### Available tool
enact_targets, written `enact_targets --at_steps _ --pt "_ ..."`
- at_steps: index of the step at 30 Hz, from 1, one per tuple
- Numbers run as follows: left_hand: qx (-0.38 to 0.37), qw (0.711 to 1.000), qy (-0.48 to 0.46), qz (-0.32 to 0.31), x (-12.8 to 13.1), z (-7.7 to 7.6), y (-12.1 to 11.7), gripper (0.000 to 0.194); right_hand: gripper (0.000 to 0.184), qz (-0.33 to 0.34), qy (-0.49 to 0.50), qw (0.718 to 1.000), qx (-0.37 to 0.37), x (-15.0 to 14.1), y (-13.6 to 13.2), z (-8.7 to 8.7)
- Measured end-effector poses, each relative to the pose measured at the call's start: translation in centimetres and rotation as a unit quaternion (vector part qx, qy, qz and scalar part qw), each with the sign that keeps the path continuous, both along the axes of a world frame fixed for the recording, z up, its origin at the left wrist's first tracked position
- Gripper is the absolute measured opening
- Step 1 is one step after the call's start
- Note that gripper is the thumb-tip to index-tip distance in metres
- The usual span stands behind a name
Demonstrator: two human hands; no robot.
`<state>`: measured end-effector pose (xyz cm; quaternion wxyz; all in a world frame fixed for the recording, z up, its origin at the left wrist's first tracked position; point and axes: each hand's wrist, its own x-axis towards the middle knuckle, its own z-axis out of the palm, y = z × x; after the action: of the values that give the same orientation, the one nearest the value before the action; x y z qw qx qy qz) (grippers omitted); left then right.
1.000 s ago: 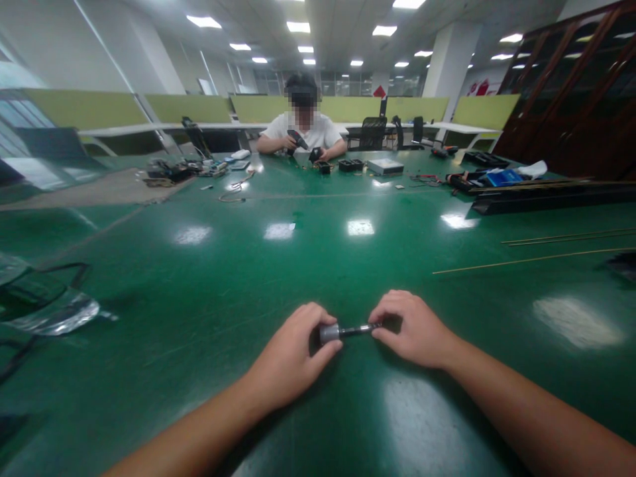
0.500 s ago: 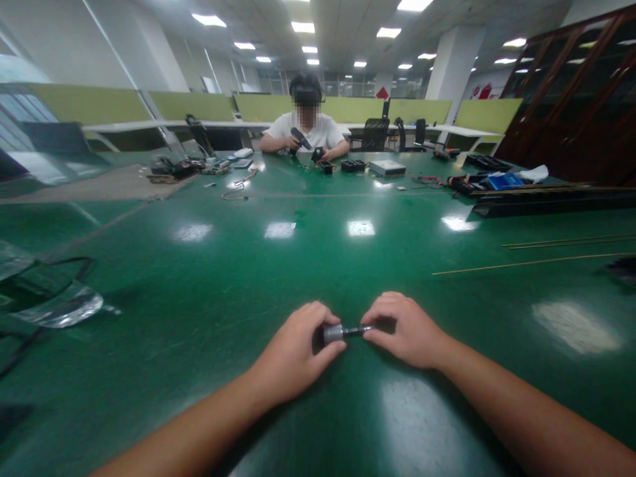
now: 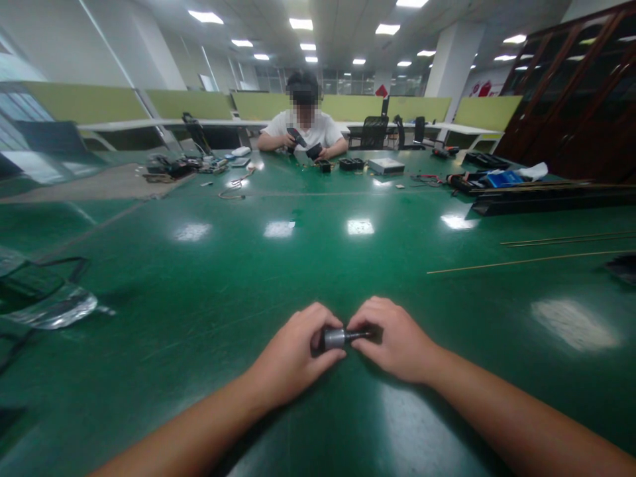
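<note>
In the head view, low over the green table, is a short grey metal cylinder with a thin dark shaft running out to its right. I cannot tell its exact kind. Thumb and fingers of my left hand close around the cylinder's left part, hiding some of it. My right hand pinches the shaft just beside the cylinder, with thumb and forefinger; part of the shaft shows inside the curl of the fingers. The piece lies roughly level between both hands.
Clear plastic wrapping lies at the left. Thin brass-coloured rods and a black channel lie at the right. Across the table a person holds a dark power tool and a black part. Cables and electronic parts sit far left.
My right hand has slid left along the shaft, closer to the cylinder, so less bare shaft shows between the hands. My left hand keeps its grip, almost unmoved.
</note>
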<state>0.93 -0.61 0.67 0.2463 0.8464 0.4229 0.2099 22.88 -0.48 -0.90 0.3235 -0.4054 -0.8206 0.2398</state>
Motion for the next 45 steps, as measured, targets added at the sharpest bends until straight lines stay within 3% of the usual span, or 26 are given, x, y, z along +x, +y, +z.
enact_targets --at_steps 4,11,45 --pt "-0.006 1.000 -0.015 0.003 0.00 0.18 -0.04 0.024 0.013 0.014 -0.005 1.000 0.006 -0.10 0.04 -0.21" --pt "-0.021 1.000 -0.013 0.005 0.05 0.41 0.00 0.011 0.011 0.023 -0.016 1.000 0.010 0.04 -0.04 -0.25" --pt "0.011 1.000 0.003 -0.004 -0.01 0.39 0.08 0.011 0.007 0.026 -0.021 0.999 0.010 0.18 -0.04 0.12"
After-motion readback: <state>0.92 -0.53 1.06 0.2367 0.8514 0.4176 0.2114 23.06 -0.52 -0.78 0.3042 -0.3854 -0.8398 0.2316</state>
